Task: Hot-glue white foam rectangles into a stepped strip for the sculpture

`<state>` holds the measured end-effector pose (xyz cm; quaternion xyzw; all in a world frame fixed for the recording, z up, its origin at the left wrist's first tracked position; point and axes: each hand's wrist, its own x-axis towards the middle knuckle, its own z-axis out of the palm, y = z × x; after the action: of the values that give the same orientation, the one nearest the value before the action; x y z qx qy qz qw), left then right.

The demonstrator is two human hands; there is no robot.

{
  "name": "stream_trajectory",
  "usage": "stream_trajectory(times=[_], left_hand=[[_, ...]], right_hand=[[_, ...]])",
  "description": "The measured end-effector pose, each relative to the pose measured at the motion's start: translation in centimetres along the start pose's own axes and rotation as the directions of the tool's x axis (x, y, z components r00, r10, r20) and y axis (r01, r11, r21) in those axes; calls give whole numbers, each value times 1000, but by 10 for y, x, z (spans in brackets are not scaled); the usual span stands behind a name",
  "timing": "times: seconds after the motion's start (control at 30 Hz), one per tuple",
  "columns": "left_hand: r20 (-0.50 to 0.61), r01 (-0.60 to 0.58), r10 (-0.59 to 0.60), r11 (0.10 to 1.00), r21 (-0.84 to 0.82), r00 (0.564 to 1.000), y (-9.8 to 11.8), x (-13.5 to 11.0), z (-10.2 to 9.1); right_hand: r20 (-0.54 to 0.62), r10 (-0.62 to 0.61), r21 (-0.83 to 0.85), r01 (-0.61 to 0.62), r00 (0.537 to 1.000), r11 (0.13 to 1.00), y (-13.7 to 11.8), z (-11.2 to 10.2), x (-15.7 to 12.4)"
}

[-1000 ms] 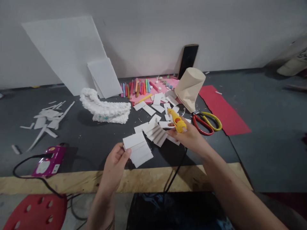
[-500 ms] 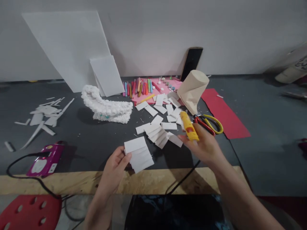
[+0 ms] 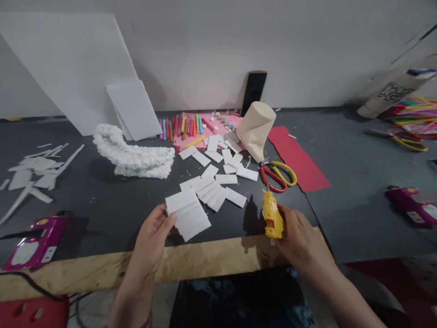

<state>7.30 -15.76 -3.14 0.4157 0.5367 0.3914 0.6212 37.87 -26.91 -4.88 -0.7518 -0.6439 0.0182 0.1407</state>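
Observation:
Between the thumb and fingers of my left hand [image 3: 155,234] is a stepped stack of overlapping white foam-board strips [image 3: 189,214], held just over the near part of the dark table. My right hand [image 3: 300,237] is closed around a yellow hot glue gun [image 3: 272,216], its nozzle pointing away from me. Just beyond the nozzle lie scissors [image 3: 273,184] with red and yellow handles. Several loose white rectangles [image 3: 226,179] are scattered past the stack, some overlapping in a fan. A white, bumpy curved piece [image 3: 136,157] sits on the table to the left.
White boards [image 3: 68,68] and a phone [image 3: 254,89] lean on the wall. Crayons [image 3: 186,125] lie on pink paper. A beige cone-shaped form [image 3: 257,125] stands near a red sheet [image 3: 300,159]. A purple power strip [image 3: 37,243] lies left; white scraps [image 3: 37,171] are behind it.
My right hand has drawn the glue gun back toward the table's near edge, away from the loose rectangles. My left hand still holds the stack. The view has turned slightly right.

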Motion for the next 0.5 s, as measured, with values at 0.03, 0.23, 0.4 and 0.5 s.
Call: stream_trajectory(times=[0.03, 0.23, 0.4, 0.5], left_hand=[[-3, 0, 0, 1000, -2, 1000, 0, 0, 1], [-25, -3, 3, 1000, 9, 1000, -2, 0, 3], [-14, 0, 1, 999, 37, 1000, -4, 1, 3], [2, 12, -12, 999, 43, 1000, -3, 1, 5]], right_hand=[[-5, -21, -25, 21, 1000, 999, 0, 0, -1], [9, -85, -125, 86, 996, 988, 2, 4, -5], [36, -66, -141, 70, 997, 987, 9, 4, -8], [62, -35, -154, 44, 997, 987, 13, 4, -10]])
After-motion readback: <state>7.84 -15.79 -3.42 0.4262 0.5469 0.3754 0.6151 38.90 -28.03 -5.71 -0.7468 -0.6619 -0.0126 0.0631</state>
